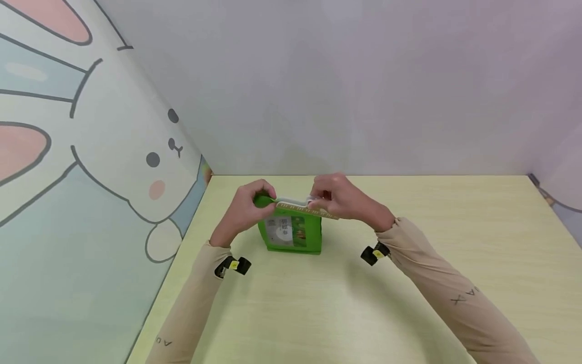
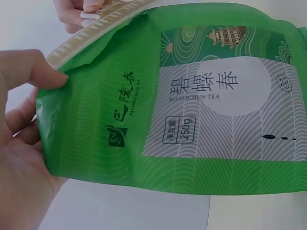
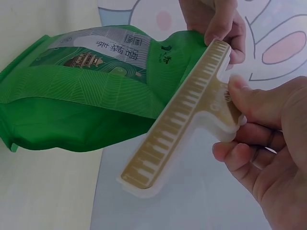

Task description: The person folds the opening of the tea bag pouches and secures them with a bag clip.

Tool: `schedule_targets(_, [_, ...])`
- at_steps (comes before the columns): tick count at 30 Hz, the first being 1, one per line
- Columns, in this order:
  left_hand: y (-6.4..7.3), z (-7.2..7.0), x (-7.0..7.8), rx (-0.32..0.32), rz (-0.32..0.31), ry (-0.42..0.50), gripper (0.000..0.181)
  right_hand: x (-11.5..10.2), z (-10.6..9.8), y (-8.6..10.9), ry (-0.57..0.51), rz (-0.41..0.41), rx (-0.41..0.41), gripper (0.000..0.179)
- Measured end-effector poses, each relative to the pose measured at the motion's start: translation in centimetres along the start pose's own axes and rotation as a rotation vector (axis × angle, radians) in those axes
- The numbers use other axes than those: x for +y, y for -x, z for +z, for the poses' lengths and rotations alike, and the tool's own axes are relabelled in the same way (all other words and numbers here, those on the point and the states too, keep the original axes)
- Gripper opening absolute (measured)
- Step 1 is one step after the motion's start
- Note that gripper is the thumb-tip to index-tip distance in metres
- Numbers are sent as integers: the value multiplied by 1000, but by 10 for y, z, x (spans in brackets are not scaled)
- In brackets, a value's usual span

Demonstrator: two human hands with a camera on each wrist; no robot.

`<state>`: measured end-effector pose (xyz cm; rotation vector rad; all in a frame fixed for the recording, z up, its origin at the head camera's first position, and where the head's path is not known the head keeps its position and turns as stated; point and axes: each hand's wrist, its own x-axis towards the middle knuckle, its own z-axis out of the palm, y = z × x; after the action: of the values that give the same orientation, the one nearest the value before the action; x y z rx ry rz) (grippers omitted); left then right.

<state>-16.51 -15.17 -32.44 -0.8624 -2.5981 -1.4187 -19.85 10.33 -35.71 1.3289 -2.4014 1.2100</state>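
A green tea bag [image 1: 291, 233] stands upright on the table, its printed front with a grey label turned toward me. My left hand [image 1: 250, 207] pinches the bag's top left corner between thumb and fingers. In the left wrist view the tea bag [image 2: 129, 110] shows its label sideways. My right hand [image 1: 343, 198] pinches the handle of a gold and white bag clip [image 3: 180, 115] with a piano-key pattern. The long bar of the clip lies along the bag's top edge. Part of the top fold is hidden behind the clip.
The pale wooden table [image 1: 364, 313] meets a plain light wall [image 1: 364, 91] at its back edge. A wall with a cartoon rabbit [image 1: 132, 141] runs along the left side. Small black cameras with yellow marks sit on both wrists.
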Motion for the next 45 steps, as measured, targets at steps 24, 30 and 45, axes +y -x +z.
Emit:
schedule_targets(24, [3,-7,-46,134,-60,-40,12,2,8,7,-27,134,-17,11])
schedule_targets(30, [3,-8,-43,150,-54,-17,7,6,11,2,-25,87,11,6])
schedule_targets(45, [3,-11,-19,132,-84,-34,7,6,13,-2,-37,86,62,7])
